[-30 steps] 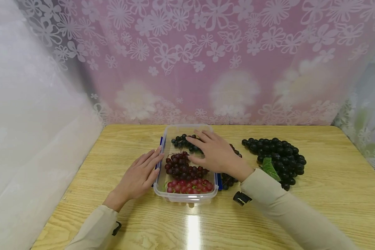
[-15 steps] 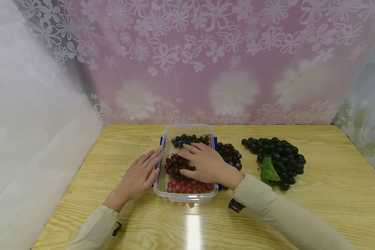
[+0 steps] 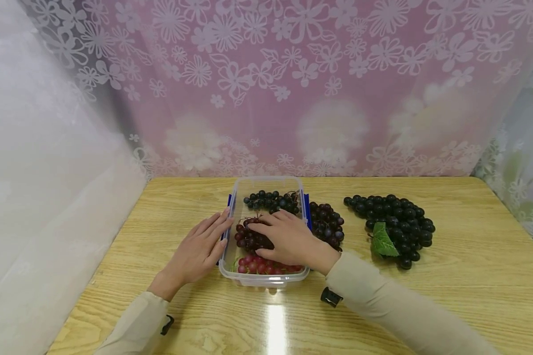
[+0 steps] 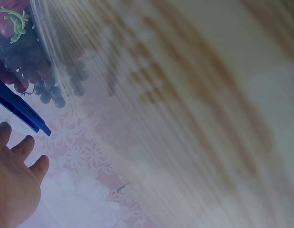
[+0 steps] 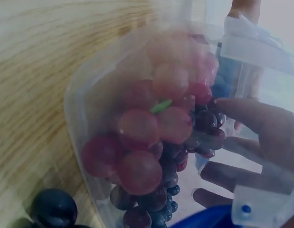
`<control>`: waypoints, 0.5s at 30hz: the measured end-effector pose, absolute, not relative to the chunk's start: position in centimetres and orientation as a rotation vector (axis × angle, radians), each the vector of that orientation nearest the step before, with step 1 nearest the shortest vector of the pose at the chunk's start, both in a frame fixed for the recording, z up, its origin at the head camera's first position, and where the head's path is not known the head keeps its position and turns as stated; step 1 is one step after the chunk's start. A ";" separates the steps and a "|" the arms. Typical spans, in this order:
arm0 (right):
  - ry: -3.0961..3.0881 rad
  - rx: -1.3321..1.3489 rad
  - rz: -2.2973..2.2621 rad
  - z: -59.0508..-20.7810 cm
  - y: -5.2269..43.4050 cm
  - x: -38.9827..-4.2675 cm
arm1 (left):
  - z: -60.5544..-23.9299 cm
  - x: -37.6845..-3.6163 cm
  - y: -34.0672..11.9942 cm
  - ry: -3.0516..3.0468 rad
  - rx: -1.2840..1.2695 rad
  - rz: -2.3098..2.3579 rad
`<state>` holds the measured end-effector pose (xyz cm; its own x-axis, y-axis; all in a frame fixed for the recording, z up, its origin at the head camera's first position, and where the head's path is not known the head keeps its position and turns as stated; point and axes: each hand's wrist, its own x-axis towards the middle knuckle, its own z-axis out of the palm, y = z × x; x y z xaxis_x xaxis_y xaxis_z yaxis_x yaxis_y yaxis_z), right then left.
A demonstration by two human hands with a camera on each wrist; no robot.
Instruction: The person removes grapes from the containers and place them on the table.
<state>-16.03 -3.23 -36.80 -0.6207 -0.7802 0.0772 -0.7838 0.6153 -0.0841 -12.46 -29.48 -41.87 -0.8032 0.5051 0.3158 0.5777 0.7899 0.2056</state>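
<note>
A left hand (image 3: 195, 252) in a loose beige sleeve (image 3: 131, 323) rests against the left wall of a clear, rectangular plastic container (image 3: 244, 279), fingers straight and slightly apart. Inside the container, from far end to near, sit three bunches of glossy, round fruit: blue-black grapes (image 3: 265, 199), dark red grapes (image 3: 248, 235) and pinkish-red grapes (image 3: 258, 266). A right hand (image 3: 289, 242) reaches in over the right rim, its fingers spread apart and gently bent at the dark red grapes; whether they press them I cannot tell. A smooth blue latch (image 3: 308, 209) juts from the container's right side, just beside purple-black grapes (image 3: 329, 224) outside it. Farther right, a tapering black bunch (image 3: 399, 217) carries a veined green leaf (image 3: 383, 241). Beneath spreads a yellowish, wood-grained table (image 3: 191, 204); a whitish sheet (image 3: 49, 172) hangs at left, a pink floral curtain (image 3: 337, 118) behind, a pale patterned cloth (image 3: 526, 172) at right
</note>
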 end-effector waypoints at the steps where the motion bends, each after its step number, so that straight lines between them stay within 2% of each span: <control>1: -2.793 1.354 0.167 -36.9 -3.3 -16.0 | -41.9 -12.5 -29.5 -2.735 -0.843 -0.432; 15: -2.822 1.285 0.220 -37.4 -4.0 -15.8 | -42.0 -12.4 -29.5 -2.745 -0.834 -0.440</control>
<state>-15.84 -4.03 -37.38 -0.6577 -0.7481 0.0881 -0.7527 0.6482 -0.1147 -12.41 -29.48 -42.03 -0.8087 0.4998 0.3100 0.5717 0.7920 0.2144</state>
